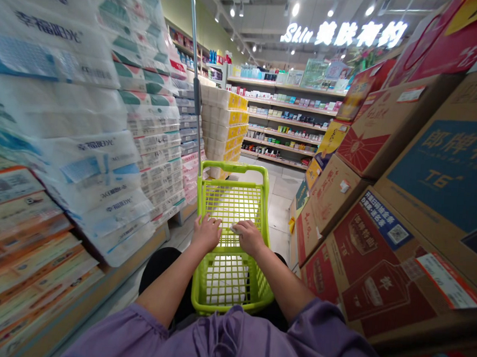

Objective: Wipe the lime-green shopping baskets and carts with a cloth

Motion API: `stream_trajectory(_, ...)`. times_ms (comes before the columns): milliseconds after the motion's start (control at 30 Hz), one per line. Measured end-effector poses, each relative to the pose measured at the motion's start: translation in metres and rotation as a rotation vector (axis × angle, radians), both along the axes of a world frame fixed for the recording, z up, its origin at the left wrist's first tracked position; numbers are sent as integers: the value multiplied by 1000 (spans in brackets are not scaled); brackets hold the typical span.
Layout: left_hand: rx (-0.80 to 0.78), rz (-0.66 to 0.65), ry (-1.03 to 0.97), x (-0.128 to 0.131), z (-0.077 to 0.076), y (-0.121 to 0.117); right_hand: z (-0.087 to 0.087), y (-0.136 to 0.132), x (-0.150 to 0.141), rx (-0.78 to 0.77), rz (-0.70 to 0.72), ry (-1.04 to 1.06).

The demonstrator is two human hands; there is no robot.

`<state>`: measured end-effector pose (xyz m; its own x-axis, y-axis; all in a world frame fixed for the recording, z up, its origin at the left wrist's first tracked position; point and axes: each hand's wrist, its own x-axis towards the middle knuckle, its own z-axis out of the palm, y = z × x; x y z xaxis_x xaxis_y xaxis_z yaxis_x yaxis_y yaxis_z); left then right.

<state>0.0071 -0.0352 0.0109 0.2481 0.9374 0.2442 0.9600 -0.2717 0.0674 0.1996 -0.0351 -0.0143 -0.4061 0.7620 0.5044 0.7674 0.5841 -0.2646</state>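
A lime-green plastic shopping basket (225, 309) with grid walls stands right in front of me, between my knees. My left hand (207, 233) has its fingers curled on the basket's left side, around its middle crosspiece. On the right of the same crosspiece, my right hand (248, 237) is closed, its fingers bent inward. A small pale spot shows at the right fingertips, too small to make out. Both hands are level and a little apart. The undersides of the fingers are hidden. Through the grid I see pale floor or a pale basket bottom; I cannot tell which.
Stacked packs of tissue paper (89, 164) rise close on the left. Cardboard cartons (379, 262) crowd the right side. A thin grey pole (196, 89) stands by the basket's far left corner. Ahead, a tiled aisle (280, 197) leads to shelves (283, 106) of small goods.
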Motion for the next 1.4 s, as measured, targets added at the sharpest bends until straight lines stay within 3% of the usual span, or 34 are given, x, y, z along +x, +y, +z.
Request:
stream_trajectory(167,-23,6,6,0,1,0,-2,2,-1,-5,-194,-19)
stream_trajectory(367,-19,-1,0,0,1,0,-2,0,0,-30,-70,-21)
stream_trajectory(600,-34,7,8,0,2,0,-1,2,0,-40,-191,-24)
stream_trajectory(833,12,-4,-8,-1,-3,1,1,-9,0,-80,-64,1)
stream_trajectory(1100,10,-4,-10,-1,-5,2,-2,-27,-4,-63,-16,-17)
stream_trajectory(1233,33,-14,-27,-2,-6,2,-2,-26,-14,-18,44,39)
stream_trajectory(1400,38,-10,-39,-1,-6,1,-6,-33,-26,-69,134,23)
